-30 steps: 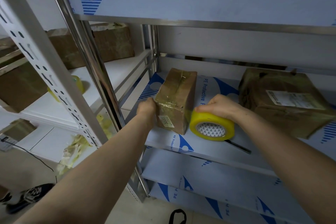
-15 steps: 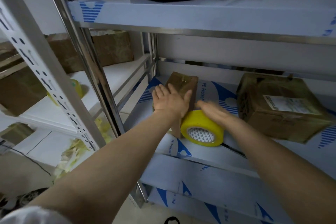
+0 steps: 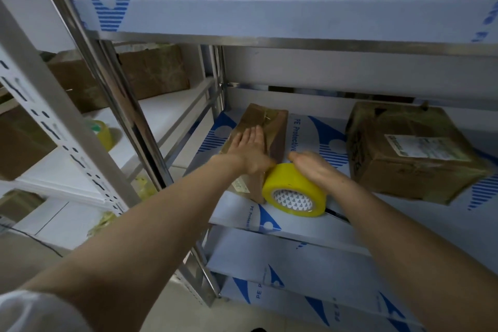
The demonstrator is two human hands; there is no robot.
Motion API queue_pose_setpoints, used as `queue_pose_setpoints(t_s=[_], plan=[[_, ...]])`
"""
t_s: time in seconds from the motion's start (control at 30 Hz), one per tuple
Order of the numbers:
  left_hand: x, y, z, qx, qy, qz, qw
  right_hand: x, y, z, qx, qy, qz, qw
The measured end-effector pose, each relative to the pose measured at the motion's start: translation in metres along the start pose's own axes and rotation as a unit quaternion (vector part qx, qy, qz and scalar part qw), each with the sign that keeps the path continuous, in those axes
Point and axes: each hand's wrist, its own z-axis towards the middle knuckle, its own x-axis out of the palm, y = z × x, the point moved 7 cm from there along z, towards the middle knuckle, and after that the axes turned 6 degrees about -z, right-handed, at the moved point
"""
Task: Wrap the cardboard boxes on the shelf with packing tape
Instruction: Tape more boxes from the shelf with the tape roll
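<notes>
A: While your left hand lies flat on the small box, fingers straight, nothing grips it. A hard pull of tape could drag it along the shelf or tip it.

B: Your right hand only rests across the yellow tape roll, fingers fairly straight, not hooked through the core. Standing on edge just beside the box, the roll could run off the shelf front.

A: Slack tape might also wrinkle or stick to itself.

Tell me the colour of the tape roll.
The tape roll is yellow, seen in the head view.
</notes>
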Motion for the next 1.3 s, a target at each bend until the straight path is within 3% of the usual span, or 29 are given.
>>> queue_pose_setpoints(t_s=[0.1,0.23,0.33,0.5,0.7,0.77,0.83,0.93,1.0,1.1,1.17,1.23,1.3], plan=[[-0.005,0.004,0.003,0.016,-0.075,0.066,0.995,0.000,0.000,0.000,0.004,0.000,-0.004,1.000],[0.000,0.011,0.004,-0.009,-0.014,0.073,0.997,0.001,-0.002,0.001,0.014,-0.001,0.019,1.000],[-0.004,0.020,-0.005,-0.074,-0.074,0.086,0.991,0.003,-0.003,0.001,0.012,-0.011,0.021,1.000],[0.001,0.025,-0.009,-0.117,-0.038,-0.033,0.992,0.007,-0.006,-0.002,0.019,-0.003,0.056,0.998],[-0.015,0.049,-0.009,-0.089,-0.005,-0.200,0.976,0.001,0.019,-0.031,-0.032,0.133,0.120,0.983],[-0.020,0.061,-0.011,-0.086,0.003,-0.352,0.932,-0.004,0.037,-0.038,-0.077,0.159,0.157,0.972],[-0.013,0.068,-0.020,-0.109,0.056,-0.499,0.858,-0.008,0.054,-0.046,-0.119,0.180,0.189,0.958],[-0.001,0.089,-0.021,-0.124,0.095,-0.542,0.826,-0.005,0.079,-0.055,-0.161,0.205,0.229,0.938],[0.000,0.098,-0.016,-0.132,0.050,-0.553,0.821,-0.005,0.092,-0.051,-0.163,0.171,0.253,0.938],[-0.015,0.121,-0.014,-0.185,-0.139,-0.525,0.819,-0.001,0.115,-0.037,-0.149,0.099,0.275,0.945],[-0.014,0.131,-0.020,-0.207,-0.222,-0.584,0.753,0.005,0.128,-0.032,-0.149,0.075,0.271,0.948],[0.005,0.135,-0.023,-0.228,-0.207,-0.680,0.665,0.010,0.133,-0.025,-0.146,0.067,0.249,0.955],[0.018,0.134,-0.021,-0.216,-0.184,-0.713,0.641,0.017,0.130,-0.023,-0.135,0.073,0.241,0.958]])
